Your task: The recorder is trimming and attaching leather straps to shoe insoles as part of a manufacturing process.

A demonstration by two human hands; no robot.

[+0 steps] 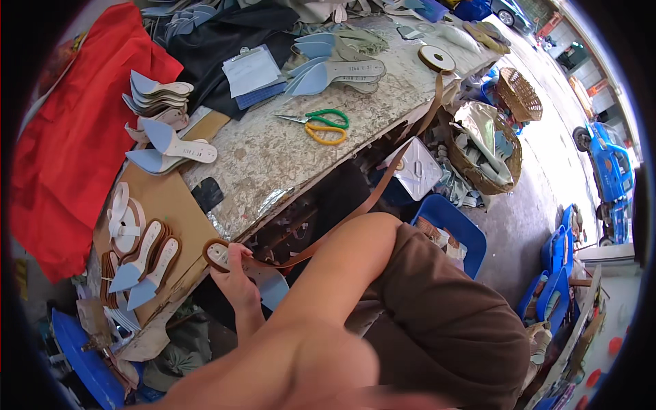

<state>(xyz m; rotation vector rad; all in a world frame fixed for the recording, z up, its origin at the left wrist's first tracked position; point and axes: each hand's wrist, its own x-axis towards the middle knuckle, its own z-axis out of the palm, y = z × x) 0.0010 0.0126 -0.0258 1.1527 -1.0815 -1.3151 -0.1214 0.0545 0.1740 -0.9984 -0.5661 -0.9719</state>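
Note:
My left hand (240,283) is closed round a shoe insole (218,255), thumb on top near its heel end. A brown edging strip (372,199) wraps the heel and runs up to a roll (436,58) at the table's far right corner. Below the fingers shows the insole's light blue toe part, half hidden by my arm and leg. At the lower edge, a smeared patch of skin looks like my right hand (403,399); its fingers cannot be made out. Beside the left hand lie several brown-edged insoles (162,265) on a cardboard sheet (147,195).
Green-and-yellow-handled scissors (326,127), a clipboard (253,72) and stacks of unedged insoles (342,75) lie on the worn table (273,160). Red cloth (75,143) drapes its left end. A blue tub (454,225), a white tin (415,169) and wicker baskets (519,93) stand right.

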